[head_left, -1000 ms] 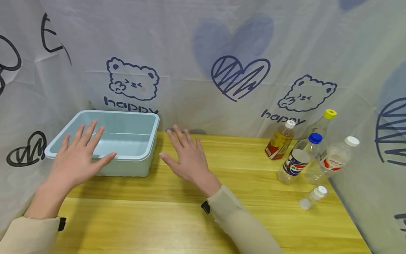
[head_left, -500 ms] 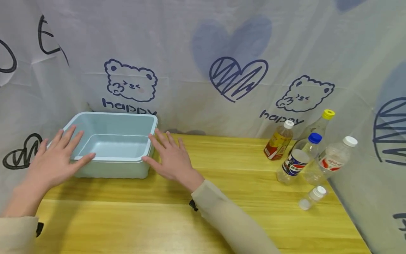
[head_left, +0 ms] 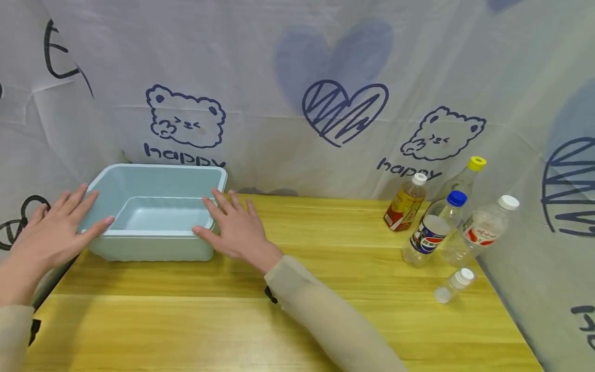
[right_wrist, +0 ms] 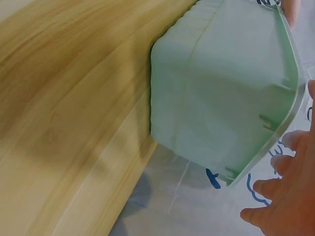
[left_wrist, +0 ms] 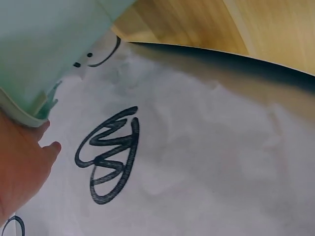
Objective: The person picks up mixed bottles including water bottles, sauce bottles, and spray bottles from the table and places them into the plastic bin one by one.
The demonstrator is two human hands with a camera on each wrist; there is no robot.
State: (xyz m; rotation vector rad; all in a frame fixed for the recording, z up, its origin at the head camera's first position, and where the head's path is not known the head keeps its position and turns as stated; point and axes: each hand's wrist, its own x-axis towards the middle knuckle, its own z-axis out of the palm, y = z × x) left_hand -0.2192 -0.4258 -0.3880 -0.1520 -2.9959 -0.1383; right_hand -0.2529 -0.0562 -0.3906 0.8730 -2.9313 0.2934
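A pale blue-green plastic bin point(head_left: 153, 248) stands at the back left of the wooden table. My left hand point(head_left: 53, 232) is at its left side, fingers spread and thumb over the front rim. In the left wrist view that hand point(left_wrist: 22, 162) is partly hidden at the bin's rim point(left_wrist: 19, 115). My right hand point(head_left: 237, 227) lies at the bin's right front corner with straight, spread fingers. The right wrist view has the right hand point(right_wrist: 290, 191) close beside the bin's rim point(right_wrist: 266, 147); whether it touches, I cannot tell.
At the table's right stand a tea bottle point(head_left: 403, 206), a Pepsi bottle point(head_left: 427, 240), a clear bottle with a white cap point(head_left: 483, 235) and one with a yellow cap point(head_left: 460, 183). A small white-capped bottle point(head_left: 454, 285) is nearer. A printed cloth point(head_left: 265, 144) hangs behind.
Both hands have moved left and come to the two sides of the bin; the right hand was apart from it. The bin and bottles have shifted only slightly with the view.
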